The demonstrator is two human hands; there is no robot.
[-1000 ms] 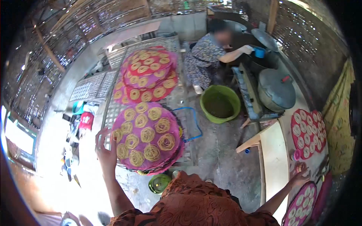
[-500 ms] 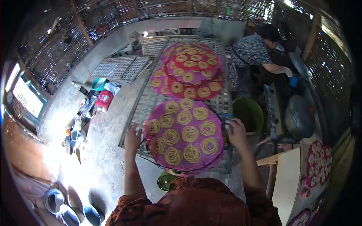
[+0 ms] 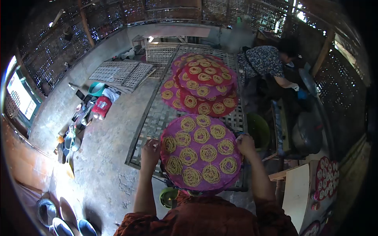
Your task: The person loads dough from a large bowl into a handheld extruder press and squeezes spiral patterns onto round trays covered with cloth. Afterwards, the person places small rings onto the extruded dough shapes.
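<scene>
left grip [image 3: 149, 154] and right grip [image 3: 246, 144] tight on edges of purple mat [image 3: 200, 164], broad floor [image 3: 106, 153] leftward

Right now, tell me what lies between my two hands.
Head view: between left hand and right hand, a round purple tray bearing yellow coils.

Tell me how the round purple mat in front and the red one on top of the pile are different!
The front mat is purple; the top pile mat is red. The front mat sits between the left hand and right hand; the top pile mat lies beyond them. The front mat looks bigger; the top pile mat, farther off, looks smaller. Both carry yellow coils.
</scene>
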